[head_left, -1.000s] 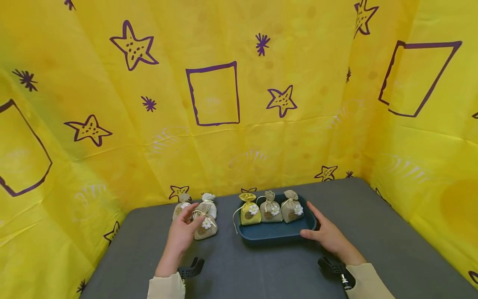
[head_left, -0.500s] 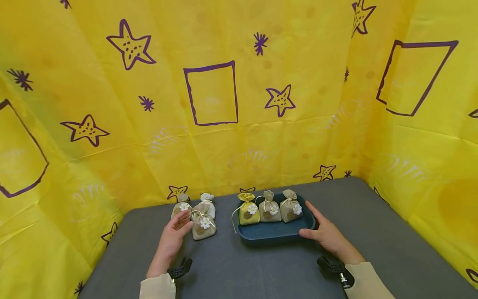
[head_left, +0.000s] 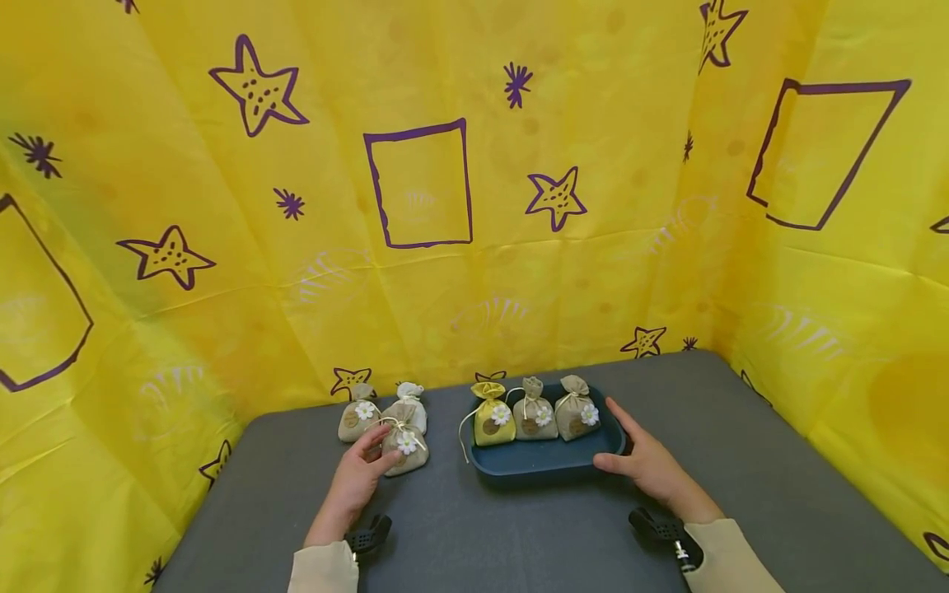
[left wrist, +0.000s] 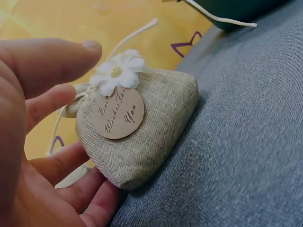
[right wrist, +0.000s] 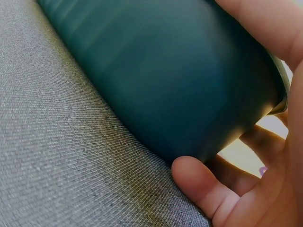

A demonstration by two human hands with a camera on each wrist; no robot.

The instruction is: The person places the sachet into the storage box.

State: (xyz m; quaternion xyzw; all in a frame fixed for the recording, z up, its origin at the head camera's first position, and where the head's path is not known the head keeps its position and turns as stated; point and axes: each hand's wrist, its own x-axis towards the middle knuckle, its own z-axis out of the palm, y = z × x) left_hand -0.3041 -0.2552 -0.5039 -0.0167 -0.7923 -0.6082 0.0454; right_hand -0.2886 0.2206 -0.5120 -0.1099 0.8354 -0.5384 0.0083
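Observation:
Next to the front linen drawstring pouch [head_left: 396, 464] is my left hand [head_left: 356, 480]. In the left wrist view its lower fingers lie along the side of the pouch [left wrist: 165, 104], and the thumb stands spread near the white flower [left wrist: 116, 71]. A round "Best Wishes For You" tag [left wrist: 118, 113] hangs there. My right hand [head_left: 656, 469] grips the right end of a dark blue tray [head_left: 534, 461]. In the right wrist view fingers and thumb wrap the tray's corner [right wrist: 165, 71]. A yellow pouch [head_left: 494, 422] and two linen pouches [head_left: 535, 418] sit inside it.
Behind the front pouch are another linen pouch [head_left: 358, 420] and a white pouch [head_left: 415, 405]. Everything rests on a grey cloth-covered table [head_left: 474, 543]. A yellow patterned curtain [head_left: 415, 321] rises behind the table's back edge.
My left hand drew back left from the front pouch, then came in against it again. That pouch stayed on the table. The right hand stayed on the tray.

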